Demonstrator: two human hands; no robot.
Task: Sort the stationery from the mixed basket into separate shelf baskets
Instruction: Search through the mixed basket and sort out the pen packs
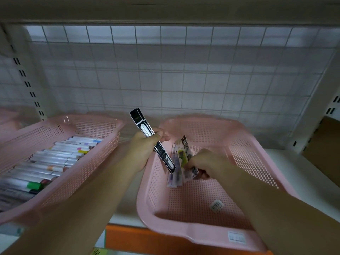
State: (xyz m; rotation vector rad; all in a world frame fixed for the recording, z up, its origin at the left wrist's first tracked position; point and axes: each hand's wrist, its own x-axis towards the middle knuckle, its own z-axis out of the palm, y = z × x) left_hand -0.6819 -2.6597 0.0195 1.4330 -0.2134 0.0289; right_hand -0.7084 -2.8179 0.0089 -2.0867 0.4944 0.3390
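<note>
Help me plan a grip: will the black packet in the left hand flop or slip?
Probably stiff: the black packet juts straight past both sides of the left hand. Likely light: a thumb pinch carries it. Its glossy wrap may slip.

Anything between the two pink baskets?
Head view: the left hand, gripping a black packet, hangs over the gap between marker basket and right basket; the shelf below looks bare.

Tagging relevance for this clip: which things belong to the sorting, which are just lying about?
Job: black pen packet in left hand; packet bundle in right hand; right pink basket; left pink basket of markers.
Lying about: cardboard box; wire grid.
</note>
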